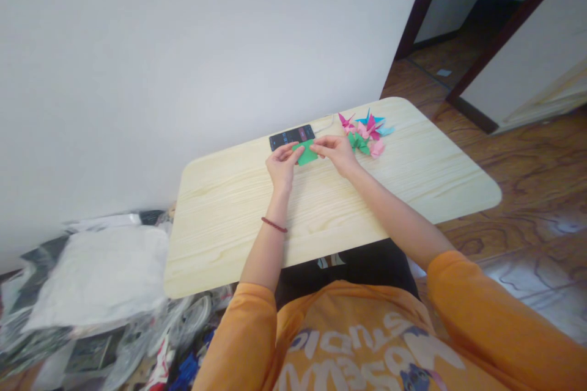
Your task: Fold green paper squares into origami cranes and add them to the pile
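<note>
A small green sheet of origami paper (307, 153) is held just above the table between both hands. My left hand (281, 165) pinches its left edge with thumb and fingers. At the upper right corner, my right hand (336, 151) grips the same paper. Just behind the hands a phone (283, 137) lies face up with its screen lit. To the right of my right hand sits a pile of folded paper cranes (370, 125) in pink, magenta, blue and green. The fingers hide part of the paper's edges.
The pale wooden table (220, 214) has rounded corners and stands against a white wall (206, 43). A white cable (326, 126) runs from the phone. Plastic-wrapped goods and a white package (105, 275) lie at the left. A doorway opens at the upper right.
</note>
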Tool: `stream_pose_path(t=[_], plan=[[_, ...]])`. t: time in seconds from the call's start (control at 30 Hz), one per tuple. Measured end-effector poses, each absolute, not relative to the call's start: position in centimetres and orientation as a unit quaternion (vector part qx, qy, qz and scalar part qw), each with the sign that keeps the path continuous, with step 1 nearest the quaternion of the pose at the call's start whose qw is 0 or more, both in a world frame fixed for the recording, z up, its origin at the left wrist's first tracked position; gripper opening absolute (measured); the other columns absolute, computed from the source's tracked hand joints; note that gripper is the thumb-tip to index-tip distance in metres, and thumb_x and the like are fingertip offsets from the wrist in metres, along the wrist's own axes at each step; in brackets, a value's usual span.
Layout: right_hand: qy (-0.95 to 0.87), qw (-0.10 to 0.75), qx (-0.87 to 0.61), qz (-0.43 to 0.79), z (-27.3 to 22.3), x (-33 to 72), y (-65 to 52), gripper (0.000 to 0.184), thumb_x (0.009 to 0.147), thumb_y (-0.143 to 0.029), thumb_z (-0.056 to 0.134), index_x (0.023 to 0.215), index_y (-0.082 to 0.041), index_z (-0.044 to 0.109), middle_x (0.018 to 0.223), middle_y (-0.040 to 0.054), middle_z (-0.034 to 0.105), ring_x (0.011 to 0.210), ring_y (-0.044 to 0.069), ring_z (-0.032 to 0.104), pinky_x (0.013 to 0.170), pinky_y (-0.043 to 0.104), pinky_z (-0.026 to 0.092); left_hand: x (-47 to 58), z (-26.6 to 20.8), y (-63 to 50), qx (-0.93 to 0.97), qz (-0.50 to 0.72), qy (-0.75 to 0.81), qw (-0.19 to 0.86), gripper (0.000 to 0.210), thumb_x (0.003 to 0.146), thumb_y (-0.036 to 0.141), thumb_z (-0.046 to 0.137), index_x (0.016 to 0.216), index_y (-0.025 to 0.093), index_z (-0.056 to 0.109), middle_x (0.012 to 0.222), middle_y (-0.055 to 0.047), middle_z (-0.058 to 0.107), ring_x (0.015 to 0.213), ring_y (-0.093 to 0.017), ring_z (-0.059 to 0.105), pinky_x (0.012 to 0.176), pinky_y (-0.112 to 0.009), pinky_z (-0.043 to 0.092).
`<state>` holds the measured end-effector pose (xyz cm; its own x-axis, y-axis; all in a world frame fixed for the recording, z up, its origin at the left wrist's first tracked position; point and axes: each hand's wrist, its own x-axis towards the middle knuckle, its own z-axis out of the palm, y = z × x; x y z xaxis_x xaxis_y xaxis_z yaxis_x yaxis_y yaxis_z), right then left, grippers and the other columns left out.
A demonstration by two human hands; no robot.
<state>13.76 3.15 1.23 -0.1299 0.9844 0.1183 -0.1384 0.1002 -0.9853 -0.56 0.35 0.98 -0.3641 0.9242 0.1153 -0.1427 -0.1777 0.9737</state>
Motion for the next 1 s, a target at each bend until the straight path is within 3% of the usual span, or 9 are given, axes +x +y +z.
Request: stream_pose_path(t=[0.43, 0.6, 0.77, 0.9, 1.0], plan=[[-0.562, 0.406, -0.396, 0.602, 0.8, 13.8, 3.3, 0.039, 0.054, -0.050, 0.082, 0.062, -0.015, 0.067, 0.059, 0.0021, 0.064, 0.053, 0.009, 0.049, 0.051, 0.024, 0.039, -1.2, 1.0, 0.8, 0.363, 0.684, 0.506, 0.379, 0.034, 0.057, 0.035, 0.084, 0.084, 0.018, 0.072, 0.053, 0.005, 0.059, 0.051, -0.007, 0.051, 0.053, -0.021, 0.042], [-0.571, 0.391, -0.391, 0.607, 0.7, 14.0, 3.2, 0.037, 0.056, -0.048, 0.081, 0.058, -0.015, 0.064, 0.054, 0.0002, 0.060, 0.048, 0.007, 0.045, 0.048, 0.024, 0.036, -2.1, 0.6, 1.2, 0.318, 0.703, 0.517, 0.371, 0.036, 0.055, 0.034, 0.085, 0.083, 0.018, 0.069, 0.067, 0.001, 0.067, 0.062, -0.009, 0.060, 0.057, -0.020, 0.042], [-0.539, 0.405, -0.412, 0.613, 0.4, 14.1, 3.3, 0.037, 0.055, -0.046, 0.082, 0.058, -0.015, 0.063, 0.052, -0.0004, 0.058, 0.047, 0.007, 0.044, 0.047, 0.023, 0.035, -3.3, 0.3, 1.7, 0.280, 0.715, 0.525, 0.366, 0.040, 0.055, 0.038, 0.085, 0.084, 0.016, 0.068, 0.074, -0.002, 0.069, 0.076, -0.013, 0.066, 0.068, -0.023, 0.048], [-0.504, 0.433, -0.413, 0.623, 0.0, 13.8, 3.5, 0.039, 0.052, -0.047, 0.083, 0.061, -0.014, 0.064, 0.054, 0.0000, 0.059, 0.048, 0.007, 0.045, 0.047, 0.023, 0.034, -2.3, 0.3, 1.6, 0.297, 0.680, 0.500, 0.447, 0.044, 0.061, 0.050, 0.080, 0.087, 0.016, 0.067, 0.074, -0.003, 0.070, 0.069, -0.013, 0.067, 0.069, -0.025, 0.052], [-0.505, 0.443, -0.410, 0.617, -0.2, 13.7, 3.6, 0.040, 0.051, -0.050, 0.082, 0.060, -0.015, 0.064, 0.053, -0.0008, 0.058, 0.048, 0.007, 0.045, 0.047, 0.023, 0.033, -1.2, 0.3, 1.1, 0.344, 0.633, 0.496, 0.484, 0.051, 0.049, 0.038, 0.089, 0.089, 0.015, 0.068, 0.073, -0.004, 0.072, 0.067, -0.014, 0.067, 0.070, -0.027, 0.053]])
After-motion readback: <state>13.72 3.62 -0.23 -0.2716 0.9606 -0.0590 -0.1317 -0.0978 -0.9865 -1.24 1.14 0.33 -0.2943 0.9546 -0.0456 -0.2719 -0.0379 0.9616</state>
